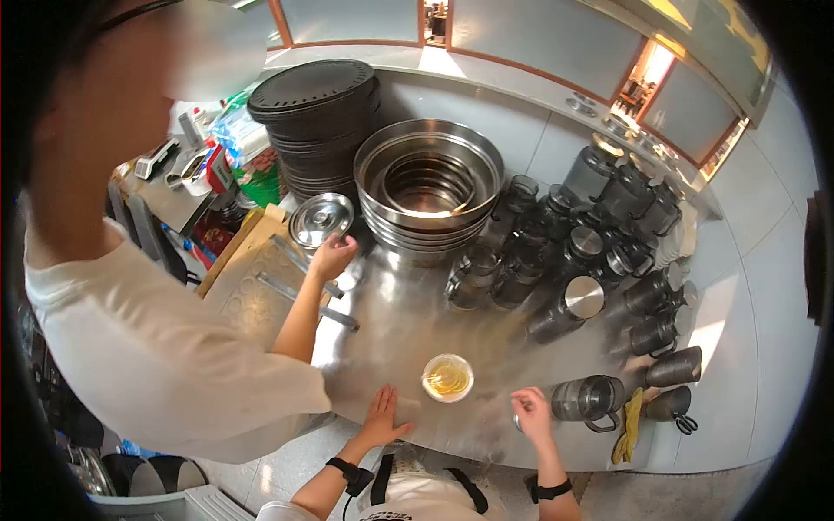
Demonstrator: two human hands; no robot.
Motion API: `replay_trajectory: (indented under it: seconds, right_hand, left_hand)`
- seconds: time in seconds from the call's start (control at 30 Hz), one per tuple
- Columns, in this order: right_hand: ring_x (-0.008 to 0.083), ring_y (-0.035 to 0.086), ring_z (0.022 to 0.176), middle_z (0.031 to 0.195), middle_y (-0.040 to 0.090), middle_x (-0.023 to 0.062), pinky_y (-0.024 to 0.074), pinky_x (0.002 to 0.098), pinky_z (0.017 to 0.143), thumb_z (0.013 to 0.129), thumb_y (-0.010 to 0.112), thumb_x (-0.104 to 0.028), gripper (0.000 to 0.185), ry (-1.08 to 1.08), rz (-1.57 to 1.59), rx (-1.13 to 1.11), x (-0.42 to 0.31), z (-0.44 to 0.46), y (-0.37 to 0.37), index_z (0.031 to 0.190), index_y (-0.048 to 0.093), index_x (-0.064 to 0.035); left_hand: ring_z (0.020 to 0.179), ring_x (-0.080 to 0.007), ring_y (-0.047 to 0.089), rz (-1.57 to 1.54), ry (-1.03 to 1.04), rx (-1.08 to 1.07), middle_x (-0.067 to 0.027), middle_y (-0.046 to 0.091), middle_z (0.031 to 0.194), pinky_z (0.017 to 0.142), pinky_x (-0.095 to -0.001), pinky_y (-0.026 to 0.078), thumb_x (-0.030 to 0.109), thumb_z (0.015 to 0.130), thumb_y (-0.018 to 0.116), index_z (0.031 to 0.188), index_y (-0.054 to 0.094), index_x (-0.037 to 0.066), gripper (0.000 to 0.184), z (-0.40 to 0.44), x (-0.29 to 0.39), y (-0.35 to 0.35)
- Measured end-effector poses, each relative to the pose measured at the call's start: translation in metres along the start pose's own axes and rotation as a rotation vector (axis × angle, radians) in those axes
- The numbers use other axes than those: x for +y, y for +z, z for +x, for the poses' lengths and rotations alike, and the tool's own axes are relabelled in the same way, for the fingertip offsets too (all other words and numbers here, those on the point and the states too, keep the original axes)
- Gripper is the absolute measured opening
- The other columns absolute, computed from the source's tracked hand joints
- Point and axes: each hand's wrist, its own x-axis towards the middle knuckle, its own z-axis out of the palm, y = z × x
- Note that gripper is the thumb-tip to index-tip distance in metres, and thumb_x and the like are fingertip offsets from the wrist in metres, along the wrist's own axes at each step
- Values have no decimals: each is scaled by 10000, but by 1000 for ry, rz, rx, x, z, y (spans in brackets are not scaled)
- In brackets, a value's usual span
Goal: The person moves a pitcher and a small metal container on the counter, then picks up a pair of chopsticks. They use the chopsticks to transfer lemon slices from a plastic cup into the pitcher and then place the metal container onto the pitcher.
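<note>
My left hand [382, 421] lies flat on the near edge of the steel table [391, 339], its fingers spread and nothing in it. My right hand [532, 414] is over the table with its fingers curled together; a small shiny thing shows at the fingertips, too small to name. Between my hands, a little farther in, stands a small white bowl [427, 392] with thin yellow slices [449, 377] that look like lemon. Just right of my right hand is a dark see-through pitcher [580, 398] with a handle.
On the left another person's hand [333, 258] is beside a metal lid [321, 220]. Stacked steel bowls [430, 226] and black trays [314, 130] stand at the back. Several dark jugs [556, 317] crowd the right, with a yellow cloth [627, 430] near the front.
</note>
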Motion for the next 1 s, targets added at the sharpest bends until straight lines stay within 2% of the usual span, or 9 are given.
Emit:
replay_trajectory:
  seconds: [0.37,0.43,0.5,0.57,0.63,0.77,0.83,0.9,1.0]
  right_hand:
    - [128,542,674,848,562,44,435,223,555,774,566,-14,93,-97,-128,58,-2,-17,-18,862,592,-30]
    - [131,531,660,836,563,45,424,223,556,778,564,-14,72,-10,-2,138,-14,-38,-35,843,590,-30]
    - [143,527,664,835,563,60,426,239,595,782,571,-33,62,-136,-168,300,-2,-59,-65,839,593,-41]
    - [145,528,716,849,565,56,420,252,674,789,578,-60,82,-77,-371,559,10,-79,-101,866,588,-37]
    - [146,531,795,897,566,54,400,265,747,809,575,-97,151,64,-113,843,38,-87,-132,944,564,-30]
    - [133,522,859,932,558,53,387,263,772,853,539,-160,204,43,-90,891,76,-81,-156,994,529,-13]
    - [135,527,889,968,544,63,386,267,784,888,490,-238,260,120,145,764,101,-75,-161,1017,510,-13]
    - [126,513,792,861,528,35,388,255,716,903,456,-282,275,212,-69,905,116,-74,-152,938,522,-17]
    - [107,431,652,708,446,-9,354,238,599,900,461,-281,257,107,12,903,146,-71,-158,814,507,-43]
  left_hand:
    - [1289,-444,47,37,26,-109,-305,40,1388,1058,-447,113,454,704,625,1331,93,-94,988,5,8,-18]
    - [1290,-443,51,81,69,-61,-308,44,1386,1056,-455,120,424,686,649,1328,102,-96,990,5,4,-17]
    - [1289,-444,56,101,64,-83,-312,49,1383,1055,-456,122,406,675,660,1325,109,-99,991,7,7,-19]
    - [1288,-445,60,125,31,-105,-315,54,1381,1053,-458,125,388,664,672,1322,116,-102,991,4,9,-16]
    - [1284,-448,69,162,73,-60,-321,63,1376,1053,-456,130,367,651,683,1315,124,-109,990,7,10,-14]
    - [1278,-456,80,205,108,-21,-319,71,1375,1055,-447,136,353,645,692,1313,123,-114,994,7,4,-10]
    - [1285,-447,75,210,53,-31,-319,71,1375,1058,-445,126,353,648,693,1318,123,-106,992,8,8,-9]
    - [1293,-434,65,147,110,6,-311,69,1380,1063,-442,112,388,651,681,1321,130,-99,995,6,-5,-1]
    - [1300,-418,62,172,53,-18,-298,78,1386,1066,-433,112,441,658,654,1324,144,-89,993,6,2,-8]
